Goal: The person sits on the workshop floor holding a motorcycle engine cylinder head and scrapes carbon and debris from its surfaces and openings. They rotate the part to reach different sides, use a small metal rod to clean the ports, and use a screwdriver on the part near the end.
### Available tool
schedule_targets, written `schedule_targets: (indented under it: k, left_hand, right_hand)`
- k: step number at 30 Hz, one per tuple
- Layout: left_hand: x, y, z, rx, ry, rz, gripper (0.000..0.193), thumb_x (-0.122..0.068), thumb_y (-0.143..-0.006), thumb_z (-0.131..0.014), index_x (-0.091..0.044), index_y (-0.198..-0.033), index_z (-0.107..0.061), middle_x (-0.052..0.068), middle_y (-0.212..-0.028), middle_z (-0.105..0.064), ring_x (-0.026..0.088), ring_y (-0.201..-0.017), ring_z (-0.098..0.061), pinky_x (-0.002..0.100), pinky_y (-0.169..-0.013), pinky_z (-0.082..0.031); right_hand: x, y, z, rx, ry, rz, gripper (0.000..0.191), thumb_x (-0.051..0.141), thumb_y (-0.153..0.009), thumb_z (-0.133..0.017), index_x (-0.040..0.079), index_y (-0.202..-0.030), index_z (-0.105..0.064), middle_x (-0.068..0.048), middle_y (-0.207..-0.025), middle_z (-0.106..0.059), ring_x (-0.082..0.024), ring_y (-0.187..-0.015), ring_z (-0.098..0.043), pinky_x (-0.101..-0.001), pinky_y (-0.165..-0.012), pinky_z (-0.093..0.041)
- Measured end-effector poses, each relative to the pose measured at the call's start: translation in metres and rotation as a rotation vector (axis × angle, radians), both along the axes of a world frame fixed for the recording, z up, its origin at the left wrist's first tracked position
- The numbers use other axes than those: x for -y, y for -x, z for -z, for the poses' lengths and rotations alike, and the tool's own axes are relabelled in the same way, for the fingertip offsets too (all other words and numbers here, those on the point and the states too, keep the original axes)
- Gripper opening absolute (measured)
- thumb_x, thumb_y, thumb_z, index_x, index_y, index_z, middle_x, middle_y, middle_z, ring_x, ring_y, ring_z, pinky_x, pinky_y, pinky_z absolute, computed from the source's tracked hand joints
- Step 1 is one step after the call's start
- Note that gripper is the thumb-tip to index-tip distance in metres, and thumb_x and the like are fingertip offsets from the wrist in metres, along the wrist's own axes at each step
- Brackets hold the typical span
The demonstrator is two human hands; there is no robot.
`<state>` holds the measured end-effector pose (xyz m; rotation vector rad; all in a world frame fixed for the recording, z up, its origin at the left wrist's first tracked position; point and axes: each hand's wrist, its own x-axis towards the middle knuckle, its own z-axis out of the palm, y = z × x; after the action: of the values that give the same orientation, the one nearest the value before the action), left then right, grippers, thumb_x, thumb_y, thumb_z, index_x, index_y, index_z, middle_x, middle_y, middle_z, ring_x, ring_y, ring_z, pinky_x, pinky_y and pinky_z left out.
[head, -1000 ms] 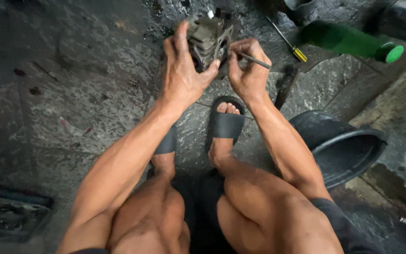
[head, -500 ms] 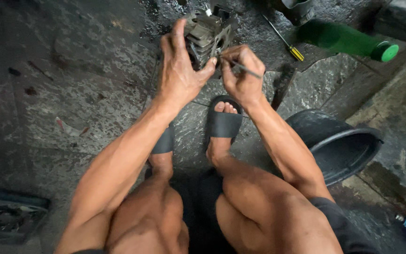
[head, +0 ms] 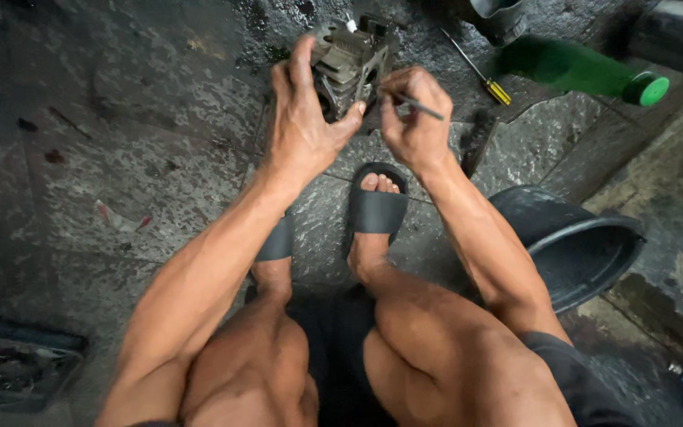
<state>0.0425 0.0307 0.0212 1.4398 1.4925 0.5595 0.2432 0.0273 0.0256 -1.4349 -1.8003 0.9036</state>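
Little shift since before: left hand [head: 303,130] grip around engine part [head: 349,63], right hand [head: 413,119] grip clenched on thin tool [head: 420,107], bottle [head: 579,69] well apart.

Grimy finned metal engine part [head: 349,67] upright on stained floor; thin tool [head: 416,105] against it.

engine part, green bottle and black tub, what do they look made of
Engine part: likely cast metal, dull grey with thin fins, grimy. Green bottle: probably plastic, glossy, with a matching screw cap. Black tub: seemingly rubber or soft plastic, matte, thick rolled rim.
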Motion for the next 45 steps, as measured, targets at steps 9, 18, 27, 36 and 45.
schedule_targets:
  k: [9,18,27,36,45]
  left_hand:
    - [-0.0006,0.0022,0.0018,0.021,-0.033,-0.011,0.101,-0.022,-0.087,-0.090,-0.010,-0.159,-0.021,0.029,-0.138,-0.043,0.047,-0.125,-0.053,0.051,-0.107,-0.049]
    - [-0.0012,0.0040,-0.0002,0.034,0.023,0.020,0.099,-0.023,-0.087,-0.090,-0.014,-0.158,-0.022,0.030,-0.137,-0.041,0.046,-0.123,-0.055,0.049,-0.099,-0.053]
    - [-0.0004,0.0047,-0.0001,0.042,-0.049,0.014,0.101,-0.021,-0.087,-0.091,-0.014,-0.159,-0.021,0.027,-0.138,-0.042,0.046,-0.126,-0.055,0.051,-0.106,-0.051]
    - [-0.0010,0.0056,0.0004,0.040,-0.027,0.028,0.101,-0.021,-0.086,-0.091,-0.015,-0.159,-0.022,0.027,-0.137,-0.042,0.046,-0.125,-0.055,0.050,-0.106,-0.051]
    - [-0.0019,0.0066,0.0029,0.027,-0.046,0.039,0.102,-0.021,-0.086,-0.091,-0.016,-0.159,-0.021,0.026,-0.137,-0.043,0.045,-0.125,-0.056,0.050,-0.105,-0.052]
  right_hand:
    - [-0.0023,0.0005,-0.0037,-0.033,-0.001,-0.038,0.020,-0.016,-0.085,-0.068,-0.002,-0.095,-0.058,-0.017,-0.097,-0.068,-0.032,-0.090,-0.071,-0.0380,-0.079,-0.058]
    - [0.0004,0.0018,-0.0032,-0.032,0.022,-0.005,0.020,-0.016,-0.085,-0.068,-0.002,-0.095,-0.058,-0.016,-0.096,-0.069,-0.030,-0.090,-0.072,-0.0367,-0.080,-0.059]
    - [0.0023,-0.0011,-0.0056,0.039,0.099,0.033,0.018,-0.014,-0.088,-0.069,-0.002,-0.098,-0.060,-0.017,-0.100,-0.071,-0.027,-0.090,-0.073,-0.0355,-0.079,-0.060]
    - [-0.0001,-0.0048,-0.0006,0.030,0.041,-0.048,0.019,-0.014,-0.085,-0.067,-0.002,-0.098,-0.060,-0.017,-0.097,-0.070,-0.027,-0.088,-0.073,-0.0338,-0.076,-0.060]
    - [0.0012,-0.0039,-0.0025,-0.004,0.065,-0.004,0.017,-0.014,-0.088,-0.069,-0.002,-0.097,-0.060,-0.015,-0.097,-0.070,-0.027,-0.090,-0.073,-0.0353,-0.078,-0.060]
